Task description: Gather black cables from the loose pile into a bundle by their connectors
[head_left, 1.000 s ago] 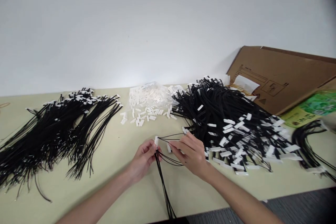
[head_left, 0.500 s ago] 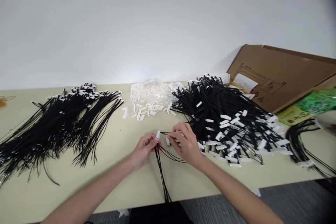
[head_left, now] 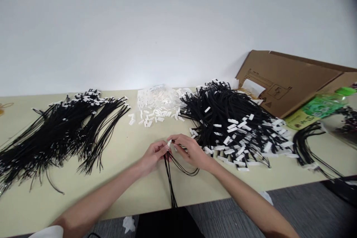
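Between thumb and fingers of my left hand point(head_left: 154, 156) is a small white connector point(head_left: 169, 143), with thin black cables point(head_left: 169, 178) running from it down toward the table's front edge. My right hand point(head_left: 191, 150) is closed on cable ends right beside the connector, its fingertips touching or almost touching it. From there some cables loop out below the right palm. Whether the ends sit inside the connector is too small to tell. Several loose white connectors point(head_left: 160, 115) are scattered beyond my hands, in front of a clear plastic bag point(head_left: 156, 96) of more connectors.
Left lies a heap of black cables point(head_left: 61, 134); right, another heap point(head_left: 223, 108) with white tags. A cardboard box point(head_left: 279, 81) leans at the back right, near a bottle with a green label point(head_left: 315, 109) and a bent cable bundle point(head_left: 302, 145). White scraps point(head_left: 128, 224) lie on the floor.
My right hand has moved left, bringing the cable ends up to the connector in my left hand. The view has shifted slightly to the right.
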The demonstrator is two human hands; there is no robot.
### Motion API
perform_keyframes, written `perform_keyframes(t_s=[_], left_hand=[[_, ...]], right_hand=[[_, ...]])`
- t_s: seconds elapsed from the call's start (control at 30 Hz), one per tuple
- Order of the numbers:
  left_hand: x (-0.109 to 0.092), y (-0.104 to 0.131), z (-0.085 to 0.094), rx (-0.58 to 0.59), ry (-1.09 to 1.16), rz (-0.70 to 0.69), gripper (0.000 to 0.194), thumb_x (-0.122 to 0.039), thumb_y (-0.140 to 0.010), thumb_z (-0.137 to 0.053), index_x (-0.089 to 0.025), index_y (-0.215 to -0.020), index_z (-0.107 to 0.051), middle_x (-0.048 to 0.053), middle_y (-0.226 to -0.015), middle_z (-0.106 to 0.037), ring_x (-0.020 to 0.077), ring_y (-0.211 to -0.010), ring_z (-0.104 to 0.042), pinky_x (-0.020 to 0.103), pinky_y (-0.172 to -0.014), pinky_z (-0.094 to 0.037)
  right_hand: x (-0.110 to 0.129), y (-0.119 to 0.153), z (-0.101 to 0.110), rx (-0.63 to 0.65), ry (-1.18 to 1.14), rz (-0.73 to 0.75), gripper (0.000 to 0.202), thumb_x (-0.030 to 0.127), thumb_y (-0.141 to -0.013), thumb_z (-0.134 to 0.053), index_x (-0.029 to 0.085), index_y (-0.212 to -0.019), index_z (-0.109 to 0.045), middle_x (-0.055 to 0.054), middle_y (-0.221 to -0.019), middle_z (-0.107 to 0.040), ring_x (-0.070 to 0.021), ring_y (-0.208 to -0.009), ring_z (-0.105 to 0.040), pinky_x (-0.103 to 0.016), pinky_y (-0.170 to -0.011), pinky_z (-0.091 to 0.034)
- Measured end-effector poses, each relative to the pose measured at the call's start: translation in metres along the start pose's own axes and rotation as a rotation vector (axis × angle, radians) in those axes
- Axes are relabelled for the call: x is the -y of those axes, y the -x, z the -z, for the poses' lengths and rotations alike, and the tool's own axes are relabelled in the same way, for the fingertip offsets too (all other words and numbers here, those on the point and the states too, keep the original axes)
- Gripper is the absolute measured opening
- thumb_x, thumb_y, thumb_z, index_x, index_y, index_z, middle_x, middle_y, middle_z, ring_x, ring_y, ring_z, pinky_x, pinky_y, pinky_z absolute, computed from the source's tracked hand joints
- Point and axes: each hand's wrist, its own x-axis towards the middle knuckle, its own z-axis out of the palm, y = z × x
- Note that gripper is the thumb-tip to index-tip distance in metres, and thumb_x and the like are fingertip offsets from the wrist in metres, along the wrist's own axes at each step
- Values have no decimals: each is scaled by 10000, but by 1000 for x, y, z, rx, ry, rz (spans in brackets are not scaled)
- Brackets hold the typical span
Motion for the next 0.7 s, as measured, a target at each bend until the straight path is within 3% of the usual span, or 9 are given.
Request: perform_keyframes(t_s=[0.1, 0.2, 0.27, 0.4, 0.53, 0.7], left_hand=[[-2, 0, 2, -32, 18, -7, 236, -370, -737, -590, -139, -690, -574, 21, -651, -564, 136, -583, -540, 265, -581, -427], [-5, -2, 3, -99, 58, -24, 237, -367, -720, -613, -136, -687, -574, 22, -640, -571, 134, -585, -534, 261, -582, -428], [-5, -2, 4, -124, 88, -40, 232, -360, -706, -630, -135, -683, -575, 14, -625, -565, 125, -578, -523, 246, -569, -422], [-3, -4, 4, -151, 124, -34, 223, -348, -695, -645, -134, -677, -584, -3, -616, -553, 99, -564, -498, 205, -531, -395], [0, -4, 5, -174, 117, -17, 248, -377, -681, -648, -134, -683, -598, 6, -616, -566, 110, -562, -505, 219, -534, -401], [-1, -5, 7, -187, 105, -7, 258, -389, -669, -653, -135, -696, -611, 23, -628, -593, 128, -571, -524, 232, -547, -403]], right_hand=[[-1, 1, -4, -117, 83, -19, 114, 108, -849, -408, 169, -900, -489, -111, -1116, -540, -152, -1025, -509, -310, -838, -452], [-1, 4, -7, -205, 245, 76, 259, 103, -825, -458, 154, -1078, -478, -125, -1191, -496, -199, -1148, -416, -385, -918, -412], [0, 5, -9, -160, 345, 215, 323, 98, -802, -496, 169, -1117, -483, -99, -1179, -520, -219, -1171, -390, -413, -929, -404], [0, 6, -13, -120, 486, 413, 240, 97, -773, -552, 205, -987, -571, -24, -1038, -619, -188, -1087, -471, -409, -924, -411], [-7, 7, -19, -113, 531, 470, 149, 98, -765, -577, 194, -878, -596, 10, -944, -650, -143, -1026, -512, -371, -931, -417], [-10, 8, -20, -43, 572, 512, 127, 116, -778, -571, 167, -891, -597, -5, -958, -642, -144, -1046, -504, -376, -942, -416]])
